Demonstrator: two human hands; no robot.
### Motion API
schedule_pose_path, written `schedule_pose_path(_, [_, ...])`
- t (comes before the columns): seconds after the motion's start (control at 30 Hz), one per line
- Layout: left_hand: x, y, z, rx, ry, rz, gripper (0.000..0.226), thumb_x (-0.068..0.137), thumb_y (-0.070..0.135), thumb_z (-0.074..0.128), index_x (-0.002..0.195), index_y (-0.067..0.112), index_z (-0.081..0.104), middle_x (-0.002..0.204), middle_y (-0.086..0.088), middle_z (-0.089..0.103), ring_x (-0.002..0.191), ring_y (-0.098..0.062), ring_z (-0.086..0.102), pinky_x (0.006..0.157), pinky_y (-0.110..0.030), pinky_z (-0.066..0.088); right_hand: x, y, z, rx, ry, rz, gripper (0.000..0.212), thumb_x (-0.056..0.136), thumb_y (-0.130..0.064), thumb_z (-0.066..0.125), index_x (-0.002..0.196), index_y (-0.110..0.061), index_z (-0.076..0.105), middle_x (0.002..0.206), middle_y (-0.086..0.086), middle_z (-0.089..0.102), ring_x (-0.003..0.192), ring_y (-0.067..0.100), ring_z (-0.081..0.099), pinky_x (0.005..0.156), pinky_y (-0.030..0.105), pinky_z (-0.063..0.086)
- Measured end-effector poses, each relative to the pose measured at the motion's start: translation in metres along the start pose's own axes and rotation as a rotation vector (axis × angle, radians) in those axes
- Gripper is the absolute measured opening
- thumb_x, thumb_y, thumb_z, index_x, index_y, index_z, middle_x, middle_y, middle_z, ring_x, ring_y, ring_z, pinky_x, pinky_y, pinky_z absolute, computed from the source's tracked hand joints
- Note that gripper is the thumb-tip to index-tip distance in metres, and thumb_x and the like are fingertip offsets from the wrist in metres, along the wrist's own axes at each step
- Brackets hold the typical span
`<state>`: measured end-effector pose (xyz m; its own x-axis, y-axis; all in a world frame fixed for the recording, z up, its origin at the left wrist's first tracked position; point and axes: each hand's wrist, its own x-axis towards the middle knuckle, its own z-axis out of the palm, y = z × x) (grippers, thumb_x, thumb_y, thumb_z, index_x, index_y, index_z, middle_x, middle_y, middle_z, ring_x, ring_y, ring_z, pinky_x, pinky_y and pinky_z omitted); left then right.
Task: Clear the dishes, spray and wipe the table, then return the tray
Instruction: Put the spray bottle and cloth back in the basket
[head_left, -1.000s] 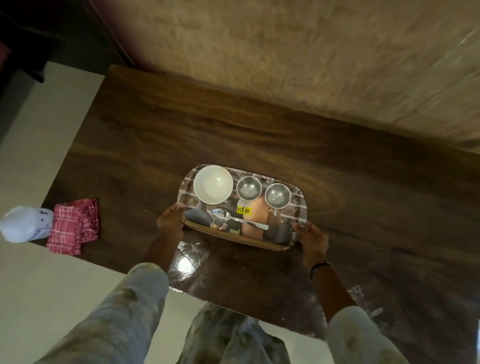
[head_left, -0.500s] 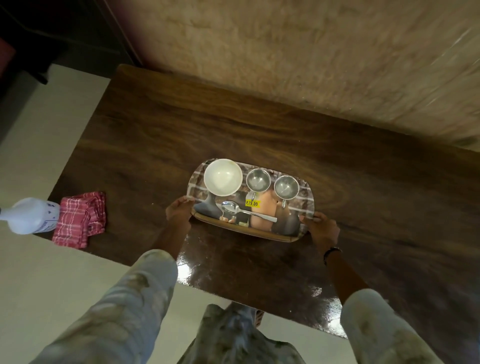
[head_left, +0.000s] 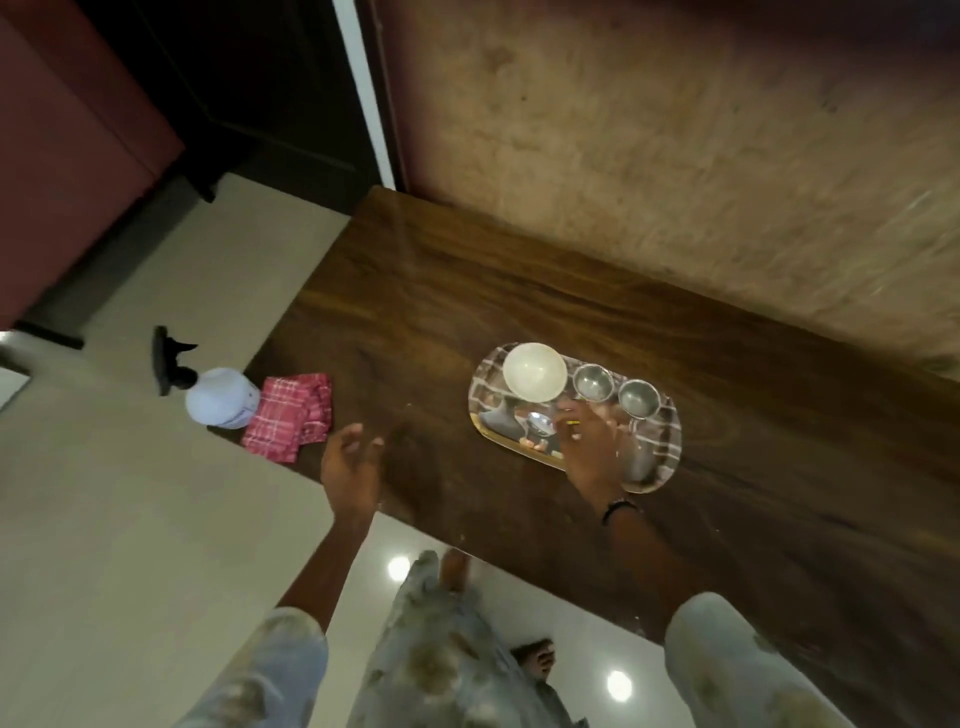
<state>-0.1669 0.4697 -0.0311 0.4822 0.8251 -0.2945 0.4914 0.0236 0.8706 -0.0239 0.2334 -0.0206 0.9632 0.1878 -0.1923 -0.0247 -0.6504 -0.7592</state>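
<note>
On the dark wooden bench (head_left: 519, 291) the tray (head_left: 662, 457) now sits flat near the front edge, and both hands have come off its ends. A moment ago each hand gripped one short side; now the left hand (head_left: 350, 462) floats free over the bench's front edge, fingers spread and relaxed, holding nothing, angled toward the red checked cloth (head_left: 288, 415) and the spray bottle (head_left: 221, 397) at the left corner. The right hand (head_left: 589, 447) reaches over the tray's middle, fingers curving down beside the spoon (head_left: 537, 423), but whether it has hold of anything I can't tell from here. The white bowl (head_left: 535, 371) and two steel cups (head_left: 592, 383) (head_left: 638, 399) stand in a row along the tray's far side, untouched. So the tray is set down and released, which looks like the closing step: dishes back on the bench. My guess is the left hand goes for the cloth or bottle next, perhaps to tidy them away.
</note>
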Motion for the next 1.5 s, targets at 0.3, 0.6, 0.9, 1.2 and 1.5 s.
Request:
schedule_pose_path(0.3, [0.096,-0.026,-0.135,0.033,0.188,-0.066,0.068,0.078,0.012,0.073,0.134,0.003,0.035,0.138,-0.014,0.042,0.125,-0.032,0.043,0.105,-0.043,0.038,-0.011,-0.132,0.169,-0.131,-0.536,-0.041,0.033,0.091,-0.022,0.058,0.123,-0.016,0.057,0.122,0.003,0.062,0.112,0.023,0.057,0.096,0.038,0.046])
schedule_pose_path(0.6, [0.232,-0.052,-0.19,0.123,-0.145,-0.004,0.107,0.068,0.021,0.082,0.147,0.015,0.01,0.156,-0.009,0.02,0.142,-0.025,0.026,0.112,-0.037,0.027,0.03,-0.183,0.321,-0.437,-0.643,-0.115,0.08,0.085,-0.05,0.061,0.148,-0.019,0.023,0.152,0.006,0.032,0.137,0.023,0.033,0.116,0.038,0.025])
schedule_pose_path(0.9, [0.286,-0.038,-0.19,0.172,-0.55,0.169,0.108,0.06,0.058,0.075,0.144,0.018,0.02,0.149,0.011,0.032,0.133,-0.014,0.039,0.106,-0.023,0.039,0.054,-0.194,0.377,-0.6,-0.608,-0.104,0.096,0.076,-0.047,0.073,0.148,-0.018,0.018,0.15,0.011,0.027,0.135,0.031,0.027,0.109,0.045,0.032])
schedule_pose_path(1.2, [0.277,-0.033,-0.177,0.368,-0.4,0.171,0.069,0.078,0.015,0.073,0.136,0.006,0.035,0.132,-0.015,0.054,0.12,-0.033,0.053,0.098,-0.028,0.04,0.067,-0.194,0.372,-0.608,-0.62,-0.148,0.049,0.081,-0.047,0.067,0.118,-0.016,0.059,0.123,0.006,0.062,0.113,0.024,0.055,0.103,0.041,0.039])
schedule_pose_path(1.5, [0.222,0.012,-0.144,0.311,-0.42,0.182,0.077,0.077,0.019,0.073,0.139,0.002,0.029,0.136,-0.018,0.051,0.125,-0.032,0.05,0.108,-0.042,0.041,0.031,-0.164,0.276,-0.155,-0.652,0.198,0.042,0.083,-0.033,0.07,0.12,-0.016,0.056,0.119,0.008,0.064,0.108,0.025,0.062,0.098,0.041,0.048])
